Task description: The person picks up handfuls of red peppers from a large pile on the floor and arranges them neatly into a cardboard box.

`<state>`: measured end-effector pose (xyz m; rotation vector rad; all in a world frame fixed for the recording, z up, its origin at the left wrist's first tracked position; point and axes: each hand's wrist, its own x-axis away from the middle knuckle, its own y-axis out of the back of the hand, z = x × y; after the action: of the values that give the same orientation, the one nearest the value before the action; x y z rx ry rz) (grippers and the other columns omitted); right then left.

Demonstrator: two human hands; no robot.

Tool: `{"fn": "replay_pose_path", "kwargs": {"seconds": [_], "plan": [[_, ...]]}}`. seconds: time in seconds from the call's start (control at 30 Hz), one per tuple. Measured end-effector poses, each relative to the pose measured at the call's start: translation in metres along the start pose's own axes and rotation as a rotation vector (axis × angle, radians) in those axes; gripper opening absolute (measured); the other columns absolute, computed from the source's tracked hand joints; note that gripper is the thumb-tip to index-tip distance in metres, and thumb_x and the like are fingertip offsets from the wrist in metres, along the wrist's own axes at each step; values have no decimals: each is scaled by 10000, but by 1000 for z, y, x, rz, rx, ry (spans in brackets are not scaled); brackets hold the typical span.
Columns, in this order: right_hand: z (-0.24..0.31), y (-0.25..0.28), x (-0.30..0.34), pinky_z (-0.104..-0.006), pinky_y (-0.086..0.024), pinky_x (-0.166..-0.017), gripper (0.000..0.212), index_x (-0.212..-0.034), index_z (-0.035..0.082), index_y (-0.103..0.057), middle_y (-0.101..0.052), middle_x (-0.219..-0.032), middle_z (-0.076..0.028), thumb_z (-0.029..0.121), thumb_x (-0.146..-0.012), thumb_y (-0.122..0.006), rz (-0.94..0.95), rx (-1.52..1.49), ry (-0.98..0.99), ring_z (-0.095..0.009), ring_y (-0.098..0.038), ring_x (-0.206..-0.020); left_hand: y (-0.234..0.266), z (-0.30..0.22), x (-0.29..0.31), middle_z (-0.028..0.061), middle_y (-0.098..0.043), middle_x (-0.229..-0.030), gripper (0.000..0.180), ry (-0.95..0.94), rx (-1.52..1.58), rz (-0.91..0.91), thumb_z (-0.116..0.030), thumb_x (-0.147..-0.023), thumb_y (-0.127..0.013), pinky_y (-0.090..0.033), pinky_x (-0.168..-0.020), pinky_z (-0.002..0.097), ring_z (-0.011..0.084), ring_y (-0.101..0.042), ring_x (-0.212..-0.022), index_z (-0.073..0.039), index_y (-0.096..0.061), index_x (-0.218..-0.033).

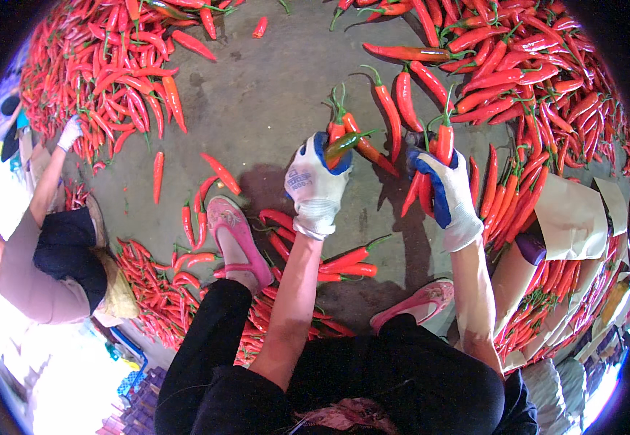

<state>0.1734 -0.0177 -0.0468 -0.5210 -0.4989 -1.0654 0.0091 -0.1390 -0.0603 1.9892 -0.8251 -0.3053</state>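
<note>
My left hand (318,177), in a white glove with blue palm coating, is closed around a few chili peppers. A dark greenish-brown chili pepper (344,150) and red ones with green stems poke out at its fingertips. My right hand (445,181), gloved the same way, is closed on red chili peppers; one (445,141) points its stem upward and others hang below the fingers. Between and beyond my hands, loose red chili peppers (387,109) lie on the grey floor, at the edge of the right-hand heap.
Large heaps of red chili peppers lie far left (126,72) and far right (532,65), another (159,290) near left. Open cartons (565,217) with peppers stand at right. A co-worker (47,261) reaches into the left heap. My pink shoes (239,239) rest on the floor (257,94).
</note>
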Motion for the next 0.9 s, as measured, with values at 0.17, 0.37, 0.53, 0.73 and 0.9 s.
{"fn": "replay_pose_path", "kwargs": {"seconds": [0.17, 0.37, 0.53, 0.73, 0.9], "plan": [[10, -16, 1, -377, -514, -728, 446, -1038, 15, -645, -681, -825, -133, 268, -697, -781, -14, 779, 362, -246, -671, -770, 21, 29, 9, 129, -703, -899, 294, 253, 427, 66, -118, -718, -765, -550, -730, 351, 282, -690, -775, -24, -661, -976], [-3, -65, 10, -459, -515, -777, 560, -1173, 75, -584, -669, -885, -205, 339, -702, -733, 241, 1315, 180, -385, -649, -863, 33, 76, 17, 150, -674, -1039, 312, 486, 1450, -66, -65, -846, -646, -541, -875, 395, 260, -668, -926, 5, -566, -1140], [-19, -44, 30, -404, -496, -866, 583, -1125, 22, -632, -666, -963, -247, 339, -660, -787, 423, 848, -55, -380, -649, -954, 46, 66, 0, 113, -624, -1043, 360, 352, 1916, 154, -185, -899, -625, -473, -964, 498, 282, -620, -970, -57, -538, -1225], [33, -49, -12, -442, -516, -784, 566, -1160, 18, -577, -663, -975, -195, 336, -725, -750, -123, 1279, 406, -355, -650, -902, 27, 31, -2, 96, -633, -1011, 440, 472, 1784, 219, -98, -875, -630, -549, -851, 462, 255, -650, -912, -40, -496, -1290], [16, -59, -37, -395, -489, -686, 237, -1054, 86, -595, -627, -869, -105, 179, -852, -513, -59, 1754, 613, -270, -634, -805, 12, 25, 11, 108, -632, -1151, 401, 392, 1736, 312, -161, -919, -598, -524, -892, 465, 259, -639, -1005, -57, -504, -1294]]}}
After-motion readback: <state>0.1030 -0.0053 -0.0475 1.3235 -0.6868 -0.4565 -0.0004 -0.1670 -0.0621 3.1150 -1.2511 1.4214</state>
